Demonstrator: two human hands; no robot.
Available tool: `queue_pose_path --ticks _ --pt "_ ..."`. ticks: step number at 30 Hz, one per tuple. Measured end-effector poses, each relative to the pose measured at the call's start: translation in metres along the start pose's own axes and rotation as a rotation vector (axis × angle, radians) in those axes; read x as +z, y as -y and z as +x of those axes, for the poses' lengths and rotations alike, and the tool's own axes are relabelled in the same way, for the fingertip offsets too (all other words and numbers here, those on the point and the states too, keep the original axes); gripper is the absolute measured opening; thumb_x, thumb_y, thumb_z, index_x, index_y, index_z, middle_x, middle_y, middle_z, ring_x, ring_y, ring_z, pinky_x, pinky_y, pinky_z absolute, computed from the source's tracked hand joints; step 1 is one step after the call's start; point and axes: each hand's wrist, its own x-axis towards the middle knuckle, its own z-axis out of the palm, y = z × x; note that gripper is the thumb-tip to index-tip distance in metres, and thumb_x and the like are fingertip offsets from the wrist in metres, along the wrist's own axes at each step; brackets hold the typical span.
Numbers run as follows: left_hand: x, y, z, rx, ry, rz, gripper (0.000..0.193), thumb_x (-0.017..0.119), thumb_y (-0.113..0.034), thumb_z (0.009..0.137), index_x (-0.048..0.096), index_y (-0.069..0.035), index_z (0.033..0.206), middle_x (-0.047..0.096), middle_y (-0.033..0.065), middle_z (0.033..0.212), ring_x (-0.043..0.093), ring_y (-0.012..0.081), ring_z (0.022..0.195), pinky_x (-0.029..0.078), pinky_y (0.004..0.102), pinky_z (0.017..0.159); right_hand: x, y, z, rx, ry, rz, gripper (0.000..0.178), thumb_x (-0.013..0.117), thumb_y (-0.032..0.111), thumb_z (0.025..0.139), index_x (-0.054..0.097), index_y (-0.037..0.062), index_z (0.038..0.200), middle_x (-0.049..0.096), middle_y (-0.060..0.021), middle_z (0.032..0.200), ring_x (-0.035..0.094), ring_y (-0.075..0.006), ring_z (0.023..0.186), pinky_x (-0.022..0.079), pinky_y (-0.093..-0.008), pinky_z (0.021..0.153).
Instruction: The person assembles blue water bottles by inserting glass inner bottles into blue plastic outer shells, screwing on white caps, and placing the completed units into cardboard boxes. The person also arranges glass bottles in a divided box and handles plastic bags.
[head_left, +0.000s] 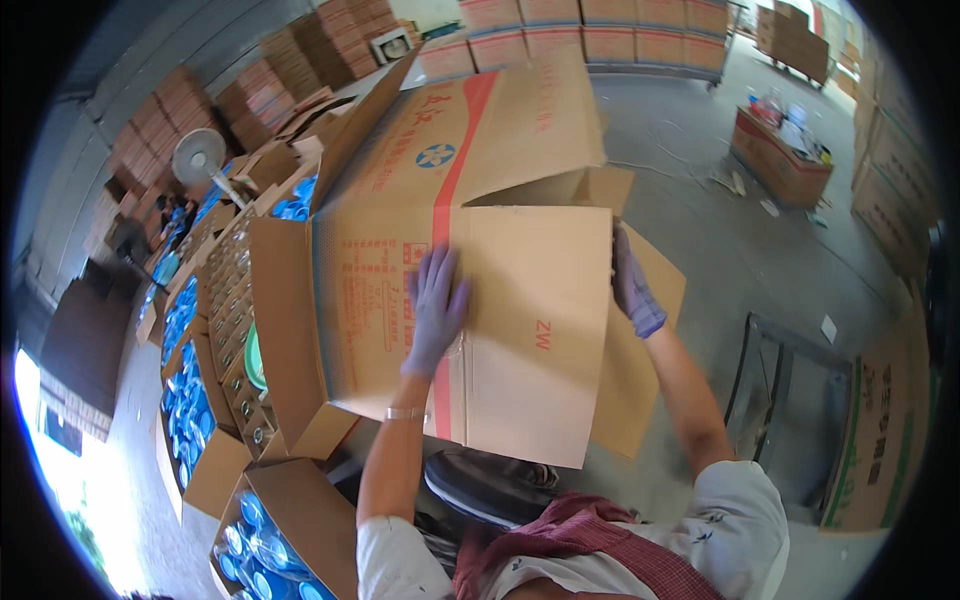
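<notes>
A large brown cardboard box [390, 215] with red print and a red stripe lies tilted in front of me, its end flaps standing out. My left hand [437, 305], in a pale purple glove, presses on the printed side with the fingers stretched out. At the box's right end, my gloved right hand [637, 285] grips the edge of a flap [530, 330]; some of its fingertips are hidden behind the cardboard. Another flap [640, 370] hangs beyond it, under my right forearm.
Boxes of blue-lidded items [185, 410] and a divided carton of glass jars [230, 290] line the left. An open box of blue lids [265, 555] stands at lower left. A metal frame [780, 400] and a junk-filled box [780, 155] are right. A fan [200, 155] stands behind.
</notes>
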Motion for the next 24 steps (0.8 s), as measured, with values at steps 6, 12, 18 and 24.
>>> queue_pose_path --ticks 6,12,18,24 --pt "-0.018 0.061 -0.237 -0.419 0.107 0.291 0.055 0.057 -0.025 0.088 0.048 -0.008 0.14 0.042 0.0156 0.148 0.034 0.0359 0.139 0.025 0.0495 0.111 0.027 -0.05 -0.065 0.26 -0.119 0.171 0.076 0.067 0.042 0.09 0.036 -0.0057 0.14 0.054 -0.0204 0.132 0.048 -0.0251 0.128 0.042 -0.037 0.104" --pt "-0.003 0.054 -0.243 -1.563 -0.454 -1.259 0.072 0.044 -0.058 0.097 0.046 0.001 0.139 0.056 0.0169 0.129 0.051 0.0337 0.121 0.047 0.0465 0.096 0.046 -0.044 -0.037 0.345 0.377 0.342 0.053 0.072 0.022 0.089 0.052 -0.004 0.131 0.061 -0.0141 0.124 0.06 -0.0195 0.113 0.049 -0.0317 0.096" --pt "-0.01 0.037 -0.23 -1.295 -0.762 -0.744 0.073 0.039 -0.054 0.101 0.041 0.008 0.14 0.048 0.0178 0.14 0.051 0.0297 0.119 0.041 0.0409 0.105 0.086 0.034 -0.072 0.205 0.312 -0.552 0.043 0.07 0.036 0.088 0.066 -0.007 0.092 0.065 -0.02 0.073 0.062 -0.0187 0.066 0.047 -0.0375 0.06" --pt "-0.017 -0.002 -0.229 -1.027 -0.78 -0.767 0.062 0.034 -0.042 0.102 0.031 -0.003 0.15 0.032 0.0121 0.153 0.037 0.0257 0.136 0.029 0.0414 0.116 0.024 0.037 -0.156 -0.035 0.233 -0.469 0.043 0.07 0.035 0.089 0.063 -0.0048 0.103 0.067 -0.0192 0.085 0.063 -0.0193 0.069 0.049 -0.037 0.061"
